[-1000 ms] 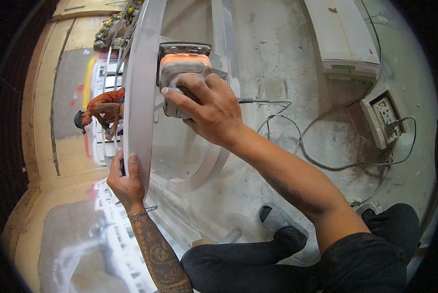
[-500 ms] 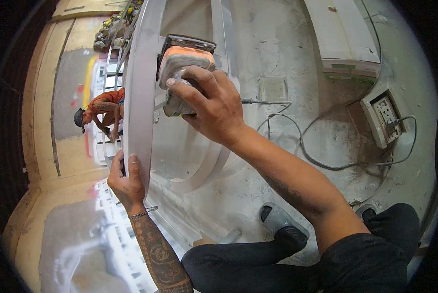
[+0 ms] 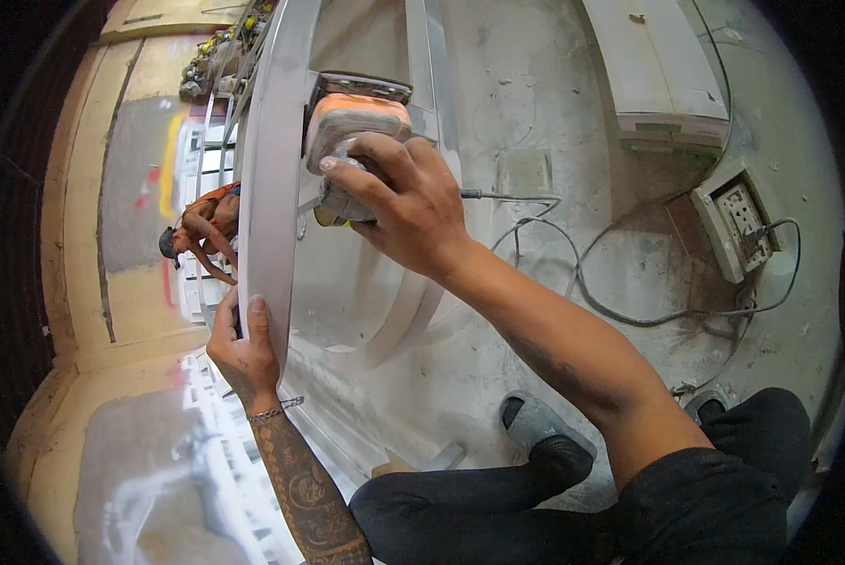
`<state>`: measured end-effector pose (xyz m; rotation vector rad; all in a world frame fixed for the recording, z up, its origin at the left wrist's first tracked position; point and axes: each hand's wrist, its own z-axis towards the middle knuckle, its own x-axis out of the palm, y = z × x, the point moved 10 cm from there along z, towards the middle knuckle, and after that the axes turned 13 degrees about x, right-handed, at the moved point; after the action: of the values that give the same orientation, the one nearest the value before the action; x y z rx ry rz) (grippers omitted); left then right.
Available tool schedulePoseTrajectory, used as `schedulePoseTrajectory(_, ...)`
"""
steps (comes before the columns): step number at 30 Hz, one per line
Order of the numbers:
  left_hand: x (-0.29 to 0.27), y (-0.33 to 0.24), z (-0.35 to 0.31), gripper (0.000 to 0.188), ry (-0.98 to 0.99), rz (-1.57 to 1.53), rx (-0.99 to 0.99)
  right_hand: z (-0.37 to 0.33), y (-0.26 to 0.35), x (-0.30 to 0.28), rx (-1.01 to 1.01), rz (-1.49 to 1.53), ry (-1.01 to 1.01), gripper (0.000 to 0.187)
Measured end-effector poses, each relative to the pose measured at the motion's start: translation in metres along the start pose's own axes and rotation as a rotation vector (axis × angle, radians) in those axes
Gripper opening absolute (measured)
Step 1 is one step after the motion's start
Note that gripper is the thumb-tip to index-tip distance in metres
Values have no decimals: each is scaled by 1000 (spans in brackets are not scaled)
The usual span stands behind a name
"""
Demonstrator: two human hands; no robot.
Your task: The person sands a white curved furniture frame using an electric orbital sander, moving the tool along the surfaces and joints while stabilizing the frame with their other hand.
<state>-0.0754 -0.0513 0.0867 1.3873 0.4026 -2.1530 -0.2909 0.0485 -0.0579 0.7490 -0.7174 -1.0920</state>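
Note:
My right hand [image 3: 403,202] is wrapped round the body of an orange and grey electric sander [image 3: 358,111]. The sander's pad is turned toward the side of a pale grey metal frame [image 3: 273,179] and appears to rest against it. From the tool's rear a dark power cord [image 3: 512,198] runs off to the right. Lower down on the same frame member, my left hand [image 3: 245,348] is closed on it, thumb on the near face and fingers round the far edge. A chain bracelet [image 3: 276,410] circles my left wrist.
A socket box [image 3: 740,221] with a plug in it lies on the floor at the right, the cord looping beside it. A long white carton [image 3: 662,80] stands at upper right. Beyond the frame, a person [image 3: 204,231] bends over white pieces. My slippered foot [image 3: 545,424] is below.
The sander and my right hand have shifted very slightly left along with a small tilt. The person beyond the frame has bent lower. My left hand has stayed in place.

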Motion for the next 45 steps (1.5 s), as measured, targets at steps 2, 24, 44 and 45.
schedulePoseTrajectory(2,1,-2,1,47,-2,-6,5,1,0,1,1,-10,13,76)
schedulePoseTrajectory(24,-2,3,1,49,1,18,3,82,-59,-22,28,263,278,69)
schedulePoseTrajectory(44,-1,-6,4,52,1,4,5,121,-116,11,503,595,496,78)
schedulePoseTrajectory(45,-1,-5,4,52,6,17,-6,121,-121,9,560,492,481,78)
